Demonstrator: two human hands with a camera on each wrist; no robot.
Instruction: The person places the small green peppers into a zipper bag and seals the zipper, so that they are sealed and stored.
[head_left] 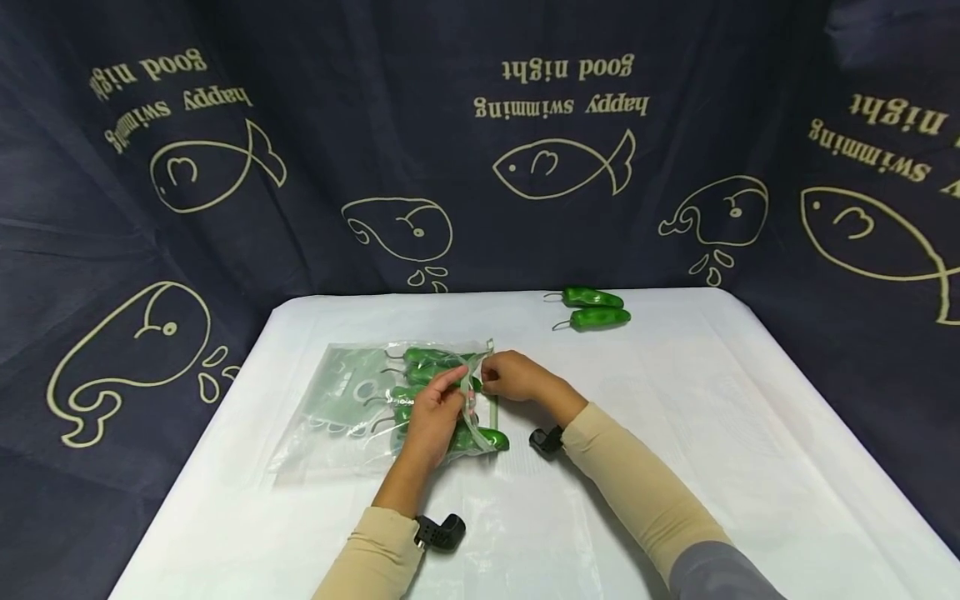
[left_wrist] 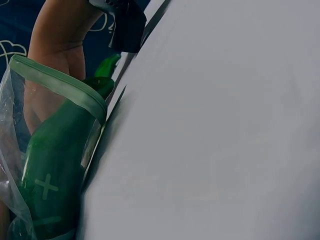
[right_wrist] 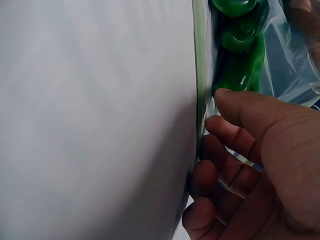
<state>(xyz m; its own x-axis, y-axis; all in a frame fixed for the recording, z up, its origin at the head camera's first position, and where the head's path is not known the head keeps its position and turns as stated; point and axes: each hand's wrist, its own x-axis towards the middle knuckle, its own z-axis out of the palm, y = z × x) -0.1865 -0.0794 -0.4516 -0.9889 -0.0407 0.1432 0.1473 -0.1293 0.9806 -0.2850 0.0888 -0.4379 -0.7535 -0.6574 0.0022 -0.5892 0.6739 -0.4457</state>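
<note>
A clear zip bag (head_left: 300, 446) with a green zip strip lies on the table, its mouth facing right. Several green peppers (head_left: 423, 356) lie inside; the tip of the nearest pepper (head_left: 493, 439) pokes out of the mouth. My left hand (head_left: 433, 417) holds the bag's upper lip, index finger stretched toward the far side. Across from it, my right hand (head_left: 513, 377) is at the mouth. In the right wrist view its fingers (right_wrist: 215, 145) curl loosely beside the zip edge, the thumb right at a pepper (right_wrist: 242, 75). The left wrist view shows a pepper (left_wrist: 50, 160) through the plastic.
Two more green peppers (head_left: 597, 317) lie side by side near the back edge of the white table (head_left: 675, 400). A dark blue curtain (head_left: 420, 125) with fish drawings hangs behind and at both sides. Each wrist wears a black camera (head_left: 442, 532).
</note>
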